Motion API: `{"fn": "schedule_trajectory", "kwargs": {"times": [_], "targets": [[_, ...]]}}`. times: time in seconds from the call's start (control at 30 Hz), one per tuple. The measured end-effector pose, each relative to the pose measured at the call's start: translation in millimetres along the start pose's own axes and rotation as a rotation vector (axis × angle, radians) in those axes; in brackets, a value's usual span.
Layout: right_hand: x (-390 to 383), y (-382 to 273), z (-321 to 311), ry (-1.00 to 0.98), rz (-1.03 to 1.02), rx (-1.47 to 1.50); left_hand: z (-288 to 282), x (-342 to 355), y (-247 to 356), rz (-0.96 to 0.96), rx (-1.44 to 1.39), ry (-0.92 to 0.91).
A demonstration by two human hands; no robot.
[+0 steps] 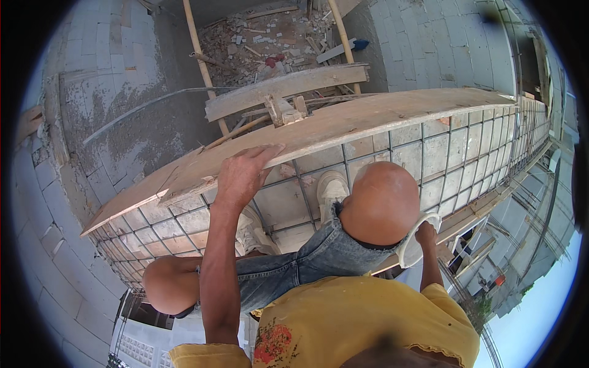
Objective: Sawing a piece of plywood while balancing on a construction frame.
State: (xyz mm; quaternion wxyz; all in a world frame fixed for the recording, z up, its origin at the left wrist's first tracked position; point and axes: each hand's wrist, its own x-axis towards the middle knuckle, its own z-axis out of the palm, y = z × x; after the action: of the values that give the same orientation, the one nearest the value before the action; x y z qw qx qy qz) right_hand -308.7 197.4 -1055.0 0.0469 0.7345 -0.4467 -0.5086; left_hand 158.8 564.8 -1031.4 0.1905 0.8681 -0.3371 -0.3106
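Note:
My left hand (241, 179) grips the upper edge of a long plywood board (392, 111), fingers bent over it. My right hand (426, 235), low at the right beside my bare knee, holds the rim of a white round object (407, 255), perhaps a bucket, mostly hidden behind that knee. Below the board runs a grid of steel rebar (448, 165), with my two pale shoes (330, 191) set within it under my bent legs.
Beyond the board is a pit with scattered rubble (257, 49), bamboo poles (196, 43) and a rough timber crosspiece (325, 76). Block walls (423, 43) flank it. At the right, past the rebar's edge, lower structures (509, 257) and sky show.

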Motion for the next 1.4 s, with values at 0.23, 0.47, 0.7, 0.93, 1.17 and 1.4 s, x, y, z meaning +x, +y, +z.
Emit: {"fn": "schedule_trajectory", "kwargs": {"times": [0.23,0.47,0.7,0.93,1.17,1.4], "targets": [[-69,-32,-198,0.06,-0.563,0.727,0,-1,2,-0.008,0.017,-0.018],[18,-128,-311,1.043,-0.789,0.025,1,1,2,0.035,-0.006,0.028],[71,-137,-314,0.779,-0.927,-0.015,-5,-28,-23,0.001,0.32,0.127],[73,-144,-321,0.702,-0.986,-0.039,-5,-59,-40,-0.173,0.161,0.146],[60,-145,-326,0.682,-0.922,-0.056,-3,-51,-40,-0.114,0.246,0.166],[54,-148,-327,0.685,-0.941,-0.083,-8,-14,8,-0.139,0.111,0.009]]}}
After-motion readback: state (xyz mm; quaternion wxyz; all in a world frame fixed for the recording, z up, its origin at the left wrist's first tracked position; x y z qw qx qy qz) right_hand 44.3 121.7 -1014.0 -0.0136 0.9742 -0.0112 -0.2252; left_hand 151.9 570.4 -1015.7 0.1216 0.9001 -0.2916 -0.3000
